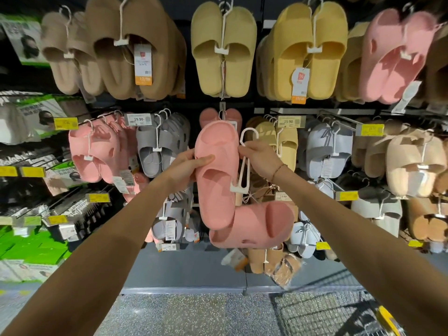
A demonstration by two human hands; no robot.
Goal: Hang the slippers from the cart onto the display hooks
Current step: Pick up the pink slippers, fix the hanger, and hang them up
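My left hand grips a pink slipper, held upright in front of the display wall. My right hand pinches the white plastic hanger beside that slipper. The hanger's clip end is down near the slipper's middle. A second pink slipper dangles lower, lying sideways, tied by a string. Behind them another pink pair hangs on a display hook. The cart's wire mesh shows at the bottom right.
Rows of hung slippers fill the wall: brown, yellow and pink above, pink, grey and lilac below. Packaged goods hang at left. Yellow price tags line the hooks.
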